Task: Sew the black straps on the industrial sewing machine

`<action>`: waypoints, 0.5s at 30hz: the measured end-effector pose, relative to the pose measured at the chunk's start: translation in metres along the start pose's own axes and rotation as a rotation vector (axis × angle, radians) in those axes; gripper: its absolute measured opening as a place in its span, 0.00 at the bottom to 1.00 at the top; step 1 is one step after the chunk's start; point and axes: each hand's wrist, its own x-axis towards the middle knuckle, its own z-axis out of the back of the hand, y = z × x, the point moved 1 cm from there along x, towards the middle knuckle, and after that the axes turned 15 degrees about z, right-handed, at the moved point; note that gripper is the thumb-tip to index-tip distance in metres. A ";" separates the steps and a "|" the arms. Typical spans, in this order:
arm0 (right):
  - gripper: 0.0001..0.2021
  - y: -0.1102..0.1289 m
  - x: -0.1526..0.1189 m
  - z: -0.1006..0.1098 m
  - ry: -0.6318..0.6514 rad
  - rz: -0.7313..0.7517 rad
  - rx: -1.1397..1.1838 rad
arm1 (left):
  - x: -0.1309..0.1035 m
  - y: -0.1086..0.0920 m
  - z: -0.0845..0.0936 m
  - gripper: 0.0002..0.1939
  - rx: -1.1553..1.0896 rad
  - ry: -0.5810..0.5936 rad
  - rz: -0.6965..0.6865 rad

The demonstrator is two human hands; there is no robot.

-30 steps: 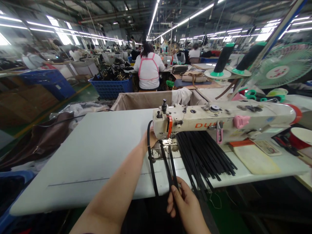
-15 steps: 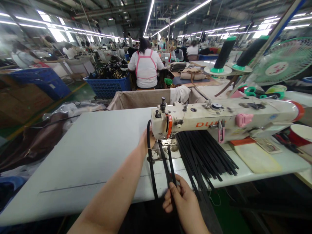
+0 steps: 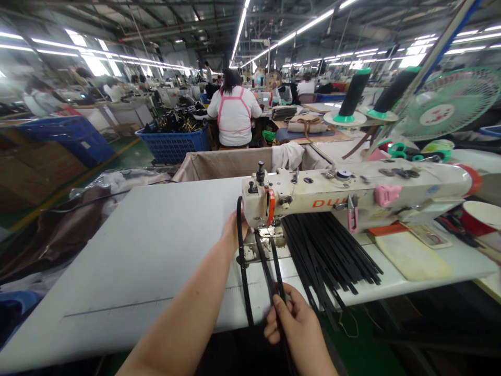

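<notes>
My right hand (image 3: 291,318) is closed at the front edge of the table, thumb and fingers pinching two black straps (image 3: 277,263) that run up to the needle area of the sewing machine (image 3: 305,193). My left hand (image 3: 234,230) is beside the left end of the machine head, its fingers mostly hidden behind the head and a strap. Across that hand arches a black strap loop (image 3: 240,250), which hangs down over the table edge. Whether the left fingers grip anything does not show.
Under the machine arm lies a fan of black straps (image 3: 332,256). Pink-handled thread snips (image 3: 353,214) hang on the arm. Two black thread cones (image 3: 355,94) and a green fan (image 3: 442,109) stand at right. Beyond the white table (image 3: 156,245) are a fabric-lined bin (image 3: 227,162) and a seated person (image 3: 235,112).
The camera view has shifted slightly, so the scene sits a little lower. Both hands and the straps keep nearly the same places at the machine.
</notes>
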 end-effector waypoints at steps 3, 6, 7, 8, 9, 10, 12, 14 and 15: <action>0.38 -0.005 -0.001 0.003 0.034 0.020 0.004 | -0.006 0.001 0.002 0.08 -0.002 -0.067 -0.064; 0.35 -0.013 -0.003 0.006 0.045 0.059 -0.003 | -0.012 0.012 0.000 0.10 0.016 -0.145 -0.213; 0.34 -0.015 -0.003 0.006 0.039 0.076 -0.013 | -0.016 0.019 -0.002 0.10 0.043 -0.164 -0.249; 0.34 -0.018 -0.003 0.006 0.032 0.088 -0.024 | -0.021 0.027 -0.004 0.09 0.089 -0.176 -0.286; 0.33 -0.020 -0.003 0.007 0.026 0.096 -0.033 | -0.027 0.035 -0.006 0.08 0.133 -0.192 -0.329; 0.33 -0.022 -0.003 0.007 0.022 0.098 -0.038 | -0.035 0.043 -0.008 0.09 0.171 -0.185 -0.387; 0.34 -0.026 -0.001 0.007 0.029 0.093 -0.037 | -0.055 0.055 -0.010 0.11 0.268 -0.167 -0.520; 0.35 -0.029 0.000 0.008 0.037 0.096 -0.037 | -0.074 0.062 -0.009 0.15 0.390 -0.176 -0.624; 0.35 -0.030 0.001 0.008 0.041 0.102 -0.041 | -0.081 0.063 -0.008 0.17 0.443 -0.172 -0.649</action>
